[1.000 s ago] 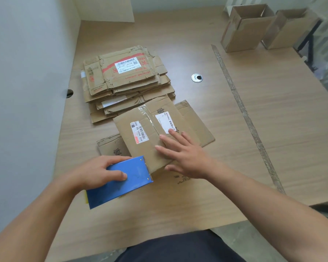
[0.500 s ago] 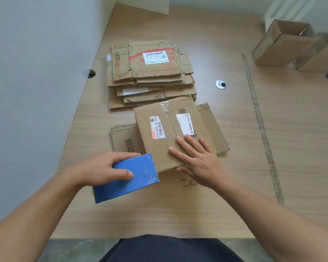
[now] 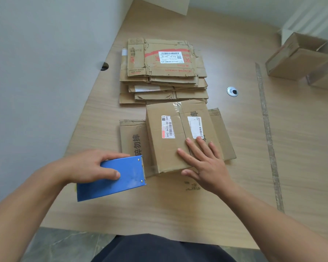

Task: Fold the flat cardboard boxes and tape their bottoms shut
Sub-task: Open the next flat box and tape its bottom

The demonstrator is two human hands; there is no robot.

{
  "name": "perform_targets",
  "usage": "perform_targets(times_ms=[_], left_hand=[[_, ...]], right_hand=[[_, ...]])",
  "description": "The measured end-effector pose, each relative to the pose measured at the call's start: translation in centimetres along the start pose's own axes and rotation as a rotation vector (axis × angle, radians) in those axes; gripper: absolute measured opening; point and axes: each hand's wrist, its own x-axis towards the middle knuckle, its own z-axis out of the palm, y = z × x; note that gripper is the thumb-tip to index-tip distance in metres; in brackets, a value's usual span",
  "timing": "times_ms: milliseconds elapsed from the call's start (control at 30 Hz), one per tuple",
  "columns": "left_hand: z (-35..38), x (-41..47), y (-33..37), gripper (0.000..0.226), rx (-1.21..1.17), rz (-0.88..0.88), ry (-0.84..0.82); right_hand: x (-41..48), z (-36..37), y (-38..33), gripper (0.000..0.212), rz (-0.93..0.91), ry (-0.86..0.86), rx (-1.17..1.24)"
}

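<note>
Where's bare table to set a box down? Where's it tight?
Bare wooden table between the labelled brown cardboard box and the grey seam strip; more right of that strip, below the open brown boxes. Tight left: stack of flat cardboard boxes crowds the labelled box; left hand grips the blue tape dispenser at its near corner.

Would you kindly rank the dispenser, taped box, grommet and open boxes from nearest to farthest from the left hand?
1. Dispenser: held in the left hand.
2. Taped box: just right.
3. Grommet: farther right, mid-table.
4. Open boxes: far right corner.
</note>
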Motion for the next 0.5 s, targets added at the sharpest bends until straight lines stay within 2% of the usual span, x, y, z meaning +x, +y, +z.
perform_targets(times_ms=[367, 500], left_hand=[[1.4, 3.4, 0.4, 0.045, 0.011, -0.032, 0.015], [1.4, 4.0, 1.0, 0.043, 0.037, -0.033, 0.038]], right_hand=[[0.1, -0.4, -0.2, 0.061, 0.026, -0.048, 0.062], [0.3, -0.7, -0.9, 0.06, 0.061, -0.014, 0.116]])
